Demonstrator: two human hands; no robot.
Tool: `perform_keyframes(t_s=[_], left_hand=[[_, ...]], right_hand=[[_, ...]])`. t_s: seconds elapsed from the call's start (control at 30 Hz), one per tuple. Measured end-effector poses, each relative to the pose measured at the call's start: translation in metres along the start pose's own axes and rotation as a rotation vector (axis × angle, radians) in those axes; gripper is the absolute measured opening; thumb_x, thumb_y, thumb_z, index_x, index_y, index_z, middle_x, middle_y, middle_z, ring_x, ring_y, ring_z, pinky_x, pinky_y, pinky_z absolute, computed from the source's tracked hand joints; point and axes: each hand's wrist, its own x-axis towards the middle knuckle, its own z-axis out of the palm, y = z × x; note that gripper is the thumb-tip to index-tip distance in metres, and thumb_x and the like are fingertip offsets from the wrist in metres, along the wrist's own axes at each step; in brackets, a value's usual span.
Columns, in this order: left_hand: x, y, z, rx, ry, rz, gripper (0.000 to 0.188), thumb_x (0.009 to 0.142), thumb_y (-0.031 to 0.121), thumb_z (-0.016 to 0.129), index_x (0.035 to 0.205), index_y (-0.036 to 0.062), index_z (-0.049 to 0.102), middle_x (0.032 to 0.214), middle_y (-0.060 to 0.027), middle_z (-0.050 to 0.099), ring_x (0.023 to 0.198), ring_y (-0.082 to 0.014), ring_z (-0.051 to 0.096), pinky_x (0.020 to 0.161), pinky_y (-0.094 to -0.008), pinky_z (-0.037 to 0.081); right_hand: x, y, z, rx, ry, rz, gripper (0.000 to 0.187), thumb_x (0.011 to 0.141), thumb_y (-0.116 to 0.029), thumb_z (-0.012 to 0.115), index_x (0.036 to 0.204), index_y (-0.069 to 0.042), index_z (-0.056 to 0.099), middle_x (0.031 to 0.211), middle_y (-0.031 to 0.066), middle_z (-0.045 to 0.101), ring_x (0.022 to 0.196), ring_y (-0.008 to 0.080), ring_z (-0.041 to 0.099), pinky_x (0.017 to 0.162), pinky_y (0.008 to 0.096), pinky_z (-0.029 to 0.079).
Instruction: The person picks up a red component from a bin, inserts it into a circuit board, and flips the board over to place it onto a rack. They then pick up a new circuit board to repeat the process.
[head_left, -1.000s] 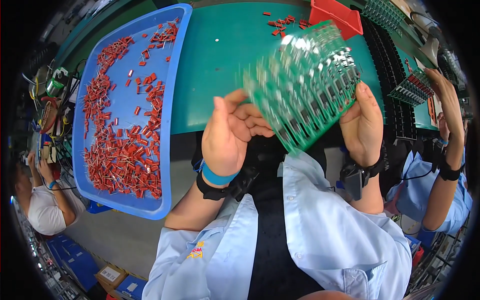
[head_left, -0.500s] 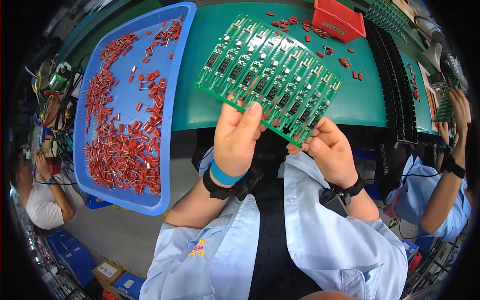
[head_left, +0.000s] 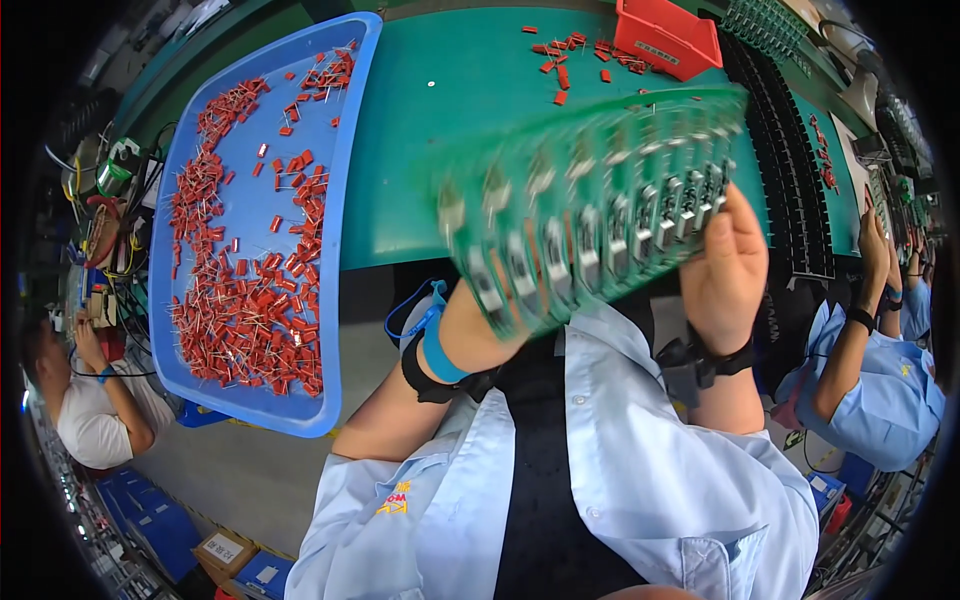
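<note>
A green circuit board panel [head_left: 600,200], made of several joined strips with small black and white parts, is held up over the table's near edge and smeared by motion. My right hand [head_left: 728,260] pinches its right edge with thumb and fingers. Behind the panel's lower left corner is my left hand [head_left: 475,328]; its fingers are hidden by the board. To the left, a blue tray [head_left: 362,130] holds many red box-shaped capacitors [head_left: 255,325] with long wire leads.
A red bin [head_left: 668,40] stands at the table's back, with loose red capacitors [head_left: 562,72] beside it. Black slotted rails [head_left: 790,170] run along the right of the green table [head_left: 400,200]. Co-workers sit at far left [head_left: 100,400] and far right [head_left: 870,370].
The panel has turned and tilted, its right end swinging up and its left end down. My right hand has risen to the right; my left hand has gone behind the board.
</note>
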Motion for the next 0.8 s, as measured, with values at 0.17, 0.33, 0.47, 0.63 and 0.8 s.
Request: perform_keyframes(t_s=[0.17, 0.33, 0.47, 0.63, 0.8], left_hand=[[0.001, 0.005, -0.009, -0.358, 0.161, -0.172, 0.039, 0.099, 0.025, 0.031, 0.118, -0.0031, 0.05, 0.11, -0.0088, 0.058, 0.1, -0.012, 0.053, 0.09, -0.0268, 0.041], [0.002, 0.008, -0.005, -0.249, 0.102, -0.206, 0.034, 0.098, 0.022, 0.037, 0.117, -0.0034, 0.05, 0.104, -0.0066, 0.06, 0.093, -0.0101, 0.055, 0.084, -0.0249, 0.043], [-0.005, 0.006, -0.006, -0.123, 0.015, -0.173, 0.029, 0.097, 0.019, 0.042, 0.113, -0.0035, 0.052, 0.103, -0.0054, 0.06, 0.09, -0.0078, 0.055, 0.079, -0.023, 0.044], [-0.007, 0.005, 0.0, -0.241, 0.275, -0.148, 0.024, 0.095, 0.015, 0.046, 0.11, -0.0032, 0.053, 0.101, -0.0043, 0.061, 0.088, -0.0058, 0.054, 0.077, -0.0214, 0.043], [-0.011, -0.001, -0.002, -0.278, 0.351, -0.131, 0.025, 0.095, 0.015, 0.045, 0.11, -0.003, 0.053, 0.1, -0.0042, 0.061, 0.088, -0.0061, 0.054, 0.078, -0.0209, 0.043]], right_hand=[[0.03, -0.018, -0.024, -0.17, -0.122, 0.106, 0.03, 0.089, -0.015, 0.056, 0.112, 0.004, 0.053, 0.104, 0.0118, 0.062, 0.09, 0.0145, 0.06, 0.079, 0.0274, 0.048], [0.05, -0.023, -0.024, -0.282, -0.374, 0.357, 0.026, 0.087, -0.017, 0.061, 0.103, 0.003, 0.06, 0.088, 0.005, 0.064, 0.076, 0.0091, 0.059, 0.069, 0.0222, 0.046], [0.053, -0.023, -0.006, -0.365, -0.407, 0.405, 0.024, 0.087, -0.016, 0.061, 0.102, 0.001, 0.061, 0.086, 0.0031, 0.064, 0.073, 0.0077, 0.058, 0.067, 0.0217, 0.046], [0.078, -0.017, 0.007, -0.802, -0.294, 0.029, 0.024, 0.086, -0.018, 0.062, 0.104, -0.002, 0.062, 0.081, 0.0013, 0.063, 0.071, 0.0063, 0.056, 0.065, 0.0204, 0.044], [0.127, -0.008, 0.014, -1.314, -0.241, -0.177, 0.024, 0.084, -0.019, 0.062, 0.103, -0.004, 0.063, 0.079, 0.0051, 0.062, 0.073, 0.0108, 0.058, 0.065, 0.0231, 0.045]])
